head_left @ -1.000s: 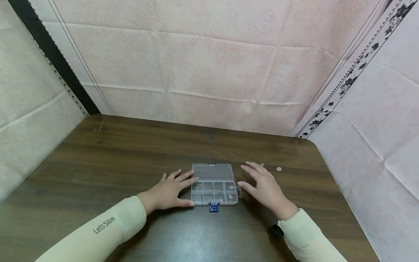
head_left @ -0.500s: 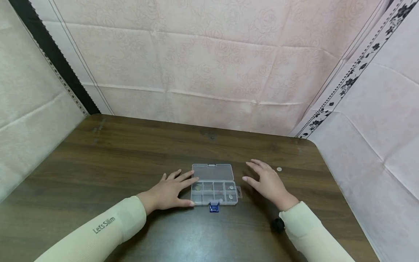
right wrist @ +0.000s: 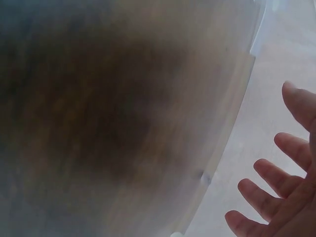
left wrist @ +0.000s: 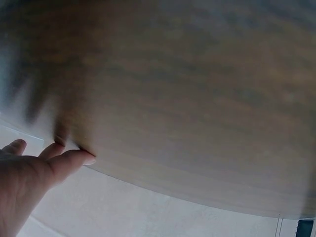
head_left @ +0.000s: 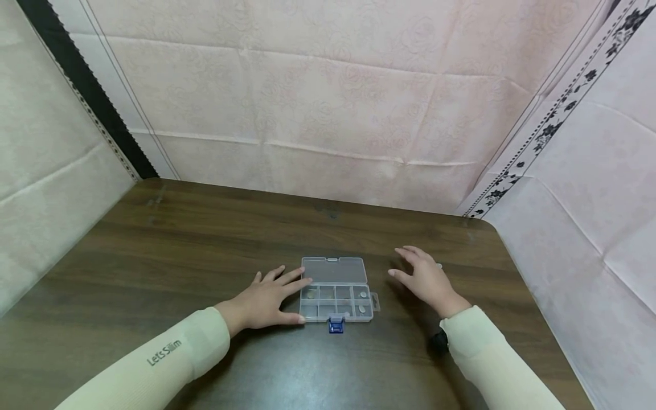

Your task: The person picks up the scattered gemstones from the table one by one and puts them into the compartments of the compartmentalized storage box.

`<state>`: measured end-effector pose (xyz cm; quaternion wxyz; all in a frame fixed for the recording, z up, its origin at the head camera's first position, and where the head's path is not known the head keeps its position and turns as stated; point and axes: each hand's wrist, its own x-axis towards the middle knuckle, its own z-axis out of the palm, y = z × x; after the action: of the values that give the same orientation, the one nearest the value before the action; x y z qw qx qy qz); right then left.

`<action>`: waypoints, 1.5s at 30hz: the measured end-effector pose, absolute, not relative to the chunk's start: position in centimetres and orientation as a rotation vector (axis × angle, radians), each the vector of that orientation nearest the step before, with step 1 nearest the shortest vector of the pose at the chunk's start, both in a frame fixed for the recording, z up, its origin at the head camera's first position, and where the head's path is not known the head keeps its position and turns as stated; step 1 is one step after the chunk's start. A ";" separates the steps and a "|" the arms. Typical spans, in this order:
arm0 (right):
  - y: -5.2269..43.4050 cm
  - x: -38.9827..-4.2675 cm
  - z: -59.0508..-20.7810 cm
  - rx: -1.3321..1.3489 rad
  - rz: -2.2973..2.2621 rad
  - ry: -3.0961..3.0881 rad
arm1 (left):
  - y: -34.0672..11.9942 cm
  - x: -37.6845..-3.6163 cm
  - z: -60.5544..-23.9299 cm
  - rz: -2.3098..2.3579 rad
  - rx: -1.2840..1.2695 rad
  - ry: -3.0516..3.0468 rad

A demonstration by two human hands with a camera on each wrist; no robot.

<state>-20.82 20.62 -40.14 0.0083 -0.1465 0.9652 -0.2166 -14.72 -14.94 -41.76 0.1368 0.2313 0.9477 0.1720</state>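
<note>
A clear plastic compartment box (head_left: 327, 304) lies on the table with its lid (head_left: 335, 271) folded back and a blue latch (head_left: 336, 326) at its front. Small pale round pieces (head_left: 363, 295) sit in some right-hand compartments. My left hand (head_left: 261, 300) rests along the box's left side, fingers spread, thumb at the front corner. To the right of the box, my right hand (head_left: 425, 279) hovers with fingers extended and parted, holding nothing. Partly hidden behind it is a whitish round disc (head_left: 439, 265). The right wrist view shows a small round piece (right wrist: 205, 177) on the tabletop beyond the fingers.
A brown wood-grain table (head_left: 230, 228) spreads around the box. Pale patterned cloth (head_left: 328, 114) hangs behind it and on both sides. From the box's right side sticks out a clear hanging tab (head_left: 376, 302).
My right hand has moved right and slightly away from the box, now partly covering the disc. The left hand and the box stay in place.
</note>
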 end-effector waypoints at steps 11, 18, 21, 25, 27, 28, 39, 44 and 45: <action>21.9 -22.2 -40.4 -0.371 -0.730 2.990 | -15.0 -14.7 -41.8 0.494 0.668 2.743; 22.3 -22.9 -40.7 -0.316 -0.708 2.977 | -15.0 -14.7 -41.9 0.493 0.674 2.742; 22.4 -23.2 -40.8 -0.303 -0.688 2.980 | -14.9 -14.7 -41.8 0.496 0.675 2.742; 22.5 -23.5 -40.9 -0.288 -0.670 2.978 | -14.9 -14.7 -41.8 0.499 0.680 2.743; 22.5 -23.6 -40.9 -0.288 -0.665 2.974 | -14.9 -14.7 -41.8 0.498 0.679 2.743; 22.5 -23.6 -40.9 -0.290 -0.663 2.971 | -14.9 -14.7 -41.8 0.496 0.679 2.743; 22.6 -23.9 -41.0 -0.270 -0.729 2.920 | -14.9 -14.7 -41.8 0.483 0.674 2.742; 22.8 -24.5 -41.1 -0.256 -0.725 2.904 | -14.9 -14.7 -41.8 0.484 0.673 2.741; 22.8 -24.6 -41.0 -0.249 -0.727 2.898 | -15.0 -14.7 -41.8 0.483 0.673 2.741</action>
<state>-24.59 22.76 -41.03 0.0717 -0.0830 0.9641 -0.2419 -14.73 -14.95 -41.80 0.1386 0.2326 0.9480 0.1671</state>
